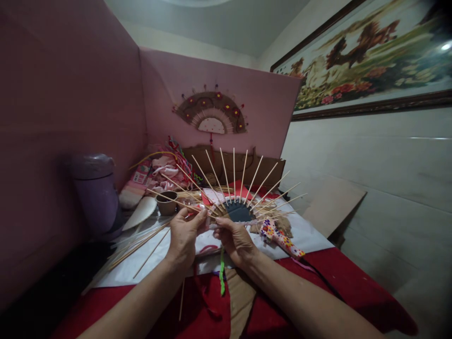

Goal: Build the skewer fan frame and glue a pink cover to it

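In front of me is a fan frame: a dark half-round base [240, 211] with several thin wooden sticks [234, 174] spreading from its curved edge. My left hand [184, 238] is closed in a pinch on the lowest stick at the frame's left side. My right hand [237, 239] pinches the left corner of the base, thumb on top. The fingertips of both hands are close together, and the parts under them are hidden. A flower-patterned glue gun [280, 239] lies to the right of the base, its cord running toward the table edge.
Loose sticks [139, 245] and a brown cup [166, 203] are at left. A purple bin [97, 195] stands beyond them. Pink cloth and coloured pipe cleaners [176, 162] are heaped behind. A decorated fan [213, 112] hangs on the pink panel. White sheeting covers part of the red tablecloth [353, 278].
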Demonstrator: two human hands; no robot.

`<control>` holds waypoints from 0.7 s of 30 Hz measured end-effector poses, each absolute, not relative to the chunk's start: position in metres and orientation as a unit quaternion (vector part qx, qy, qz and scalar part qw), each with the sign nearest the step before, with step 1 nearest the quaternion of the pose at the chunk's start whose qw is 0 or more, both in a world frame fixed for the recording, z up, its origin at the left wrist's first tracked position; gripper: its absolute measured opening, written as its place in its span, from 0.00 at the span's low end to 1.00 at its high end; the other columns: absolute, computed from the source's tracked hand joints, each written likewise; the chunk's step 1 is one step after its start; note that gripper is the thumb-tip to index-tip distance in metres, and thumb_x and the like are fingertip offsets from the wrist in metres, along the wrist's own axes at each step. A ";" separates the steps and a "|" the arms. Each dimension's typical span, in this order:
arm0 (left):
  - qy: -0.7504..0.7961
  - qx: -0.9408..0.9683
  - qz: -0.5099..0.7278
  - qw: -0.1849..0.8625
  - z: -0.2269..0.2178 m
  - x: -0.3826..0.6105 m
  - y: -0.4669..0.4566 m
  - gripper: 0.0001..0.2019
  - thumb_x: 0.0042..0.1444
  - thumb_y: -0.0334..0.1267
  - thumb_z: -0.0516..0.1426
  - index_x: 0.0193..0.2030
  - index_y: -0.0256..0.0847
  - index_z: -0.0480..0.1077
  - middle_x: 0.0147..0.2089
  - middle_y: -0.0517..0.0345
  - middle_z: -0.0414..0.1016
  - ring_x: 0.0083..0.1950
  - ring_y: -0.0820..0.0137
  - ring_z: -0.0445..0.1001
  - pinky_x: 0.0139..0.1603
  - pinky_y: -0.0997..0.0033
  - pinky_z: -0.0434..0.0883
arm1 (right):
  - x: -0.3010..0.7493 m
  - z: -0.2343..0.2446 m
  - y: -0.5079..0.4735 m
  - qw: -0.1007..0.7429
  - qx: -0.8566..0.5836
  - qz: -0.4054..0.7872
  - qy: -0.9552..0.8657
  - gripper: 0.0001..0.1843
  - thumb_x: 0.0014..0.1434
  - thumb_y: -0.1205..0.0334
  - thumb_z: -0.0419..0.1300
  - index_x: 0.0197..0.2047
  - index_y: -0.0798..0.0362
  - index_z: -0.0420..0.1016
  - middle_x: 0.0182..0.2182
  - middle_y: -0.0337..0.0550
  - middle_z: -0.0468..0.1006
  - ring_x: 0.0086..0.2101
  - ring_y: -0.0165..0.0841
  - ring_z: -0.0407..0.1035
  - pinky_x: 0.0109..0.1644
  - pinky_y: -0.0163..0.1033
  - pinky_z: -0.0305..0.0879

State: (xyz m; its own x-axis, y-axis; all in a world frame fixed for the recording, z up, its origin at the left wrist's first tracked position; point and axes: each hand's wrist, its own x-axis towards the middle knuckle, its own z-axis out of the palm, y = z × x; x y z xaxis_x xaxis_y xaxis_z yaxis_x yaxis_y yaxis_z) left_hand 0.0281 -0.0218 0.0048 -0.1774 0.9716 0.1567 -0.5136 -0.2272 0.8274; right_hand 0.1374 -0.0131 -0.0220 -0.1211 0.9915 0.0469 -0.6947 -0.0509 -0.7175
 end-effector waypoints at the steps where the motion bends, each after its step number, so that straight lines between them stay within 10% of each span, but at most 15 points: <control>1: 0.319 0.358 0.698 0.532 0.005 0.028 -0.022 0.14 0.31 0.36 0.67 0.24 0.35 0.67 0.20 0.65 0.69 0.20 0.77 0.67 0.25 0.74 0.70 | 0.137 -0.022 -0.013 0.620 -0.243 0.681 -0.306 0.04 0.40 0.70 0.64 0.20 0.61 0.73 0.15 0.36 0.72 0.17 0.22 0.62 0.21 0.28 0.60; 21: 0.315 0.368 0.696 0.531 0.003 0.027 -0.021 0.14 0.33 0.35 0.66 0.25 0.35 0.67 0.21 0.65 0.69 0.21 0.77 0.67 0.25 0.74 0.70 | 0.137 -0.024 -0.011 0.630 -0.245 0.663 -0.322 0.04 0.40 0.70 0.64 0.19 0.60 0.74 0.15 0.35 0.72 0.18 0.22 0.62 0.22 0.29 0.60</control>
State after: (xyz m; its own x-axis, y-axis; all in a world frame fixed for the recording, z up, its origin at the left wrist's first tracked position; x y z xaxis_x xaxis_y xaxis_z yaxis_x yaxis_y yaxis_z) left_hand 0.0273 -0.0211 0.0028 -0.1665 0.9700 0.1769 -0.5060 -0.2380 0.8290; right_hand 0.1367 -0.0115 -0.0239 -0.0863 0.9930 0.0803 -0.6767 0.0007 -0.7363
